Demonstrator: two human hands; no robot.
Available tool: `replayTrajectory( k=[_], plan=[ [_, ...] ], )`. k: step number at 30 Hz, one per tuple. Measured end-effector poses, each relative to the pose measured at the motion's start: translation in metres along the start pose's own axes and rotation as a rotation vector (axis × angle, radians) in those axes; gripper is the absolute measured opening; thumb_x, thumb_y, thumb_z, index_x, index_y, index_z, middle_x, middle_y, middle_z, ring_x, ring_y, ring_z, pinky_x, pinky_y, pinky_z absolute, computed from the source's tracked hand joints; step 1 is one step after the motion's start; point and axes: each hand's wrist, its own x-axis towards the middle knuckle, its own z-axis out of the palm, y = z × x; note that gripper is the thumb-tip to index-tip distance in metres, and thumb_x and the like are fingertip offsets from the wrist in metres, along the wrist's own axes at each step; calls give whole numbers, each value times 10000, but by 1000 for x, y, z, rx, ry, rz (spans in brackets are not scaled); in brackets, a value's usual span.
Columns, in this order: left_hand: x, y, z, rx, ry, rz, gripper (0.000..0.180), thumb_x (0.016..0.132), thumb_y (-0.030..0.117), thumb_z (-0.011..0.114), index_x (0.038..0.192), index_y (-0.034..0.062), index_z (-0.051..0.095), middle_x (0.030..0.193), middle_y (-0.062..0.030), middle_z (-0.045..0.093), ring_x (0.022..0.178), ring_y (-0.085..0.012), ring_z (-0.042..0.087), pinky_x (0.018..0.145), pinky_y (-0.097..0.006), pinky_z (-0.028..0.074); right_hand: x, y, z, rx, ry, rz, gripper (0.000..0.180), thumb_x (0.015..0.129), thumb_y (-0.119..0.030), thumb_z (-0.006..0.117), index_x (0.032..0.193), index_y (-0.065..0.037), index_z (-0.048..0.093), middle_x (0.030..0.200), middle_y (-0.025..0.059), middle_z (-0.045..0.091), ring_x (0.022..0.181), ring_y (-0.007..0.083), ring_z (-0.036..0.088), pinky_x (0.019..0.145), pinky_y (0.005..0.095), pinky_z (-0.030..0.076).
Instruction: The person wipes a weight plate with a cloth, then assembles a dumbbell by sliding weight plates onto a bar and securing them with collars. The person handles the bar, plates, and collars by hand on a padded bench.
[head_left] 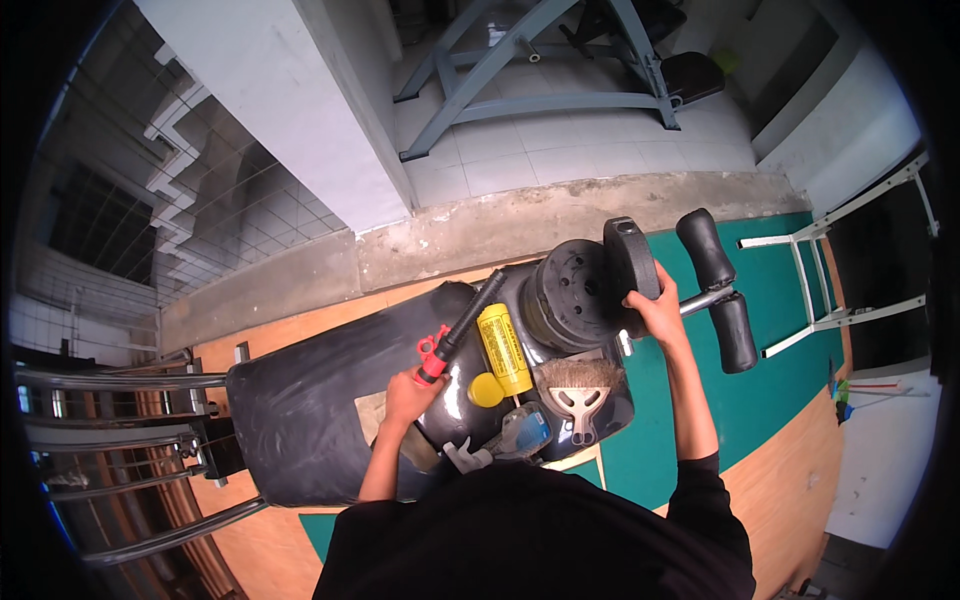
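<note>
A black weight plate (630, 268) stands on edge just right of a stack of black plates (568, 300), its lower right rim between the thumb and fingers of the right hand (660, 308). The left hand (405, 396) is closed around the red handle of a tool with a black tube (474, 314), which angles away toward the stack. Nearer the person, a yellow bottle (505, 350), a bristle brush (578, 398) and a spray bottle (525, 430) lie on the black padded bench (310, 420).

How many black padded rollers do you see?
2: the far roller and the near roller, on either side of the metal bar, right of the right hand. Others could be hidden.
</note>
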Motion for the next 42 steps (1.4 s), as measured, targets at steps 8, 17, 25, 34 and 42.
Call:
replayTrajectory(
  k=[8, 17, 25, 34, 42],
  plan=[
    [3, 2, -1, 17, -30, -33, 308, 719, 301, 744, 813, 19, 664, 614, -138, 615, 558, -249, 610, 573, -354, 478, -7, 9, -12, 301, 136, 60, 234, 674, -71, 586, 892, 16, 577, 736, 45, 618, 658, 126, 576, 662, 260, 466],
    [-6, 40, -25, 179, -10, 118, 313, 669, 316, 725, 854, 67, 684, 722, -206, 638, 711, -388, 624, 661, -447, 507, -36, -25, -2, 445, 91, 25, 250, 669, -97, 588, 884, 30, 595, 783, 46, 608, 696, 140, 563, 682, 271, 460],
    [-48, 40, -66, 130, -55, 193, 276, 657, 273, 726, 831, 63, 688, 691, -193, 634, 694, -382, 623, 657, -430, 505, -65, -26, 41, 364, -130, 10, 329, 673, -136, 599, 953, 36, 588, 890, 85, 598, 827, 177, 545, 776, 290, 435],
    [-119, -49, -120, 138, 1, 120, 244, 661, 264, 701, 827, 86, 689, 708, -156, 647, 701, -352, 625, 674, -407, 503, -143, -57, 151, 288, -314, 63, 348, 669, -139, 570, 958, 54, 588, 873, 90, 622, 778, 178, 593, 769, 290, 470],
    [-175, -167, -215, 221, -60, 54, 265, 643, 266, 702, 843, 93, 693, 739, -152, 658, 756, -352, 630, 729, -420, 499, -224, -77, 294, 59, -487, 1, 261, 730, -154, 610, 905, 39, 606, 772, 68, 655, 729, 137, 613, 719, 288, 481]
  ],
)
